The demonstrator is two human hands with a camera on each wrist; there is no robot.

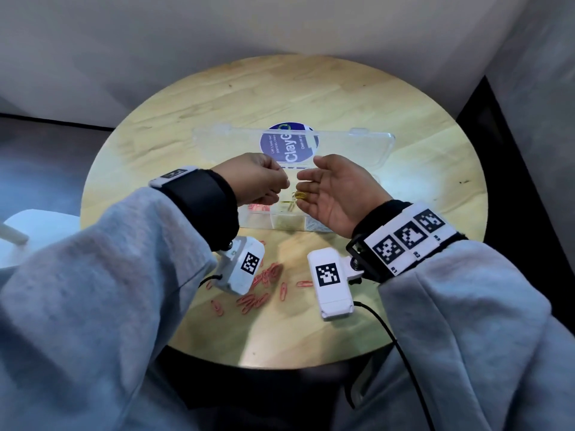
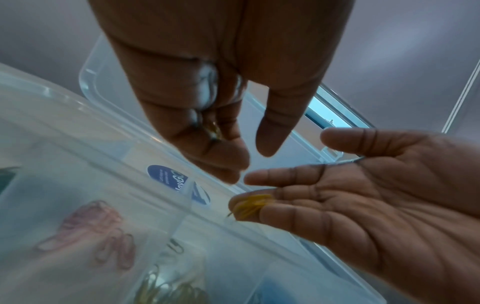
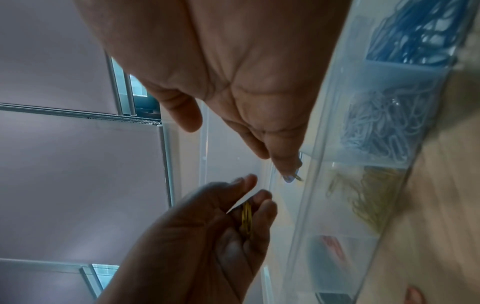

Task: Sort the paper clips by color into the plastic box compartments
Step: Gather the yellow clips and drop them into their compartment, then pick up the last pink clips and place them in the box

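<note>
The clear plastic box (image 1: pixel 370 181) stands mid-table, its lid (image 1: pixel 357 150) tipped open behind. My left hand (image 1: pixel 280 188) hovers over it with fingers curled round a few yellow paper clips (image 2: pixel 215 129). My right hand (image 1: pixel 308 188) is beside it, palm up and open, with more yellow clips (image 1: pixel 300 195) lying loose on its fingertips, just above the compartment of yellow clips (image 3: pixel 369 195). The neighbouring compartments hold pink clips (image 2: pixel 96 226), pale blue clips (image 3: pixel 384 127) and dark blue clips (image 3: pixel 415 30). Several pink clips (image 1: pixel 264 278) lie scattered on the table under my wrists.
The round wooden table (image 1: pixel 420 213) has bare room to the left and right of the box. A blue round sticker (image 1: pixel 289 144) shows through the lid. A white stool (image 1: pixel 34 228) stands at the left, and a black cable (image 1: pixel 401 346) trails from my right wrist.
</note>
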